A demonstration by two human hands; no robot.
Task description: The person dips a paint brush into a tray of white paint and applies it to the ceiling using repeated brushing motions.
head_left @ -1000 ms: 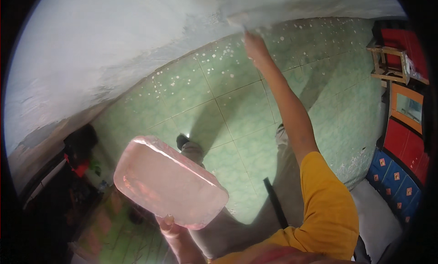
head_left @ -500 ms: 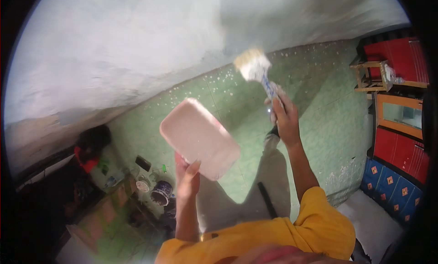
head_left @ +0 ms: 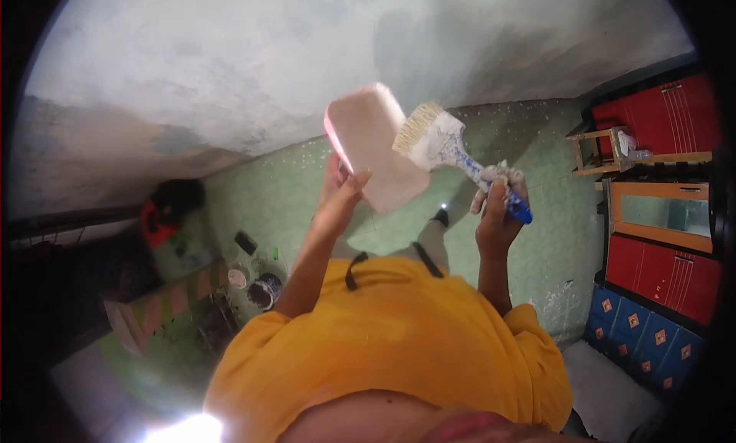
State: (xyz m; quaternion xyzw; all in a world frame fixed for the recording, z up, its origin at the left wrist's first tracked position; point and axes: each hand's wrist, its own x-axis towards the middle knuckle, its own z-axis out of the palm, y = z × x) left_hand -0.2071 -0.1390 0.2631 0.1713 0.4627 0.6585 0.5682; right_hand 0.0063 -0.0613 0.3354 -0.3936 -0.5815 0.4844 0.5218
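Observation:
My left hand (head_left: 342, 194) is closed on the near edge of a shallow pink tray (head_left: 369, 140), which is tilted and raised toward the wall. The contents, if any, are hard to make out against its pale inside. In my right hand (head_left: 501, 201) is a wide paintbrush (head_left: 445, 144) with a blue handle smeared in white. Its pale bristles point left and overlap the tray's right side in the view; whether they touch it I cannot tell. White paint coats the fingers of my right hand. Ahead stands the patchy white and grey wall (head_left: 253, 60).
Pale spots dot the green tiled floor (head_left: 299, 163) along the wall. At the lower left are a paint-stained bucket (head_left: 264, 291), a small white tub (head_left: 238, 275) and a dark flat object (head_left: 246, 242). A wooden stool (head_left: 596, 152) stands by the red cabinet (head_left: 652, 109) on the right.
The tray has moved up and to the right, nearer the wall. My right hand has come lower and turned the brush, so its bristles now point left beside the tray.

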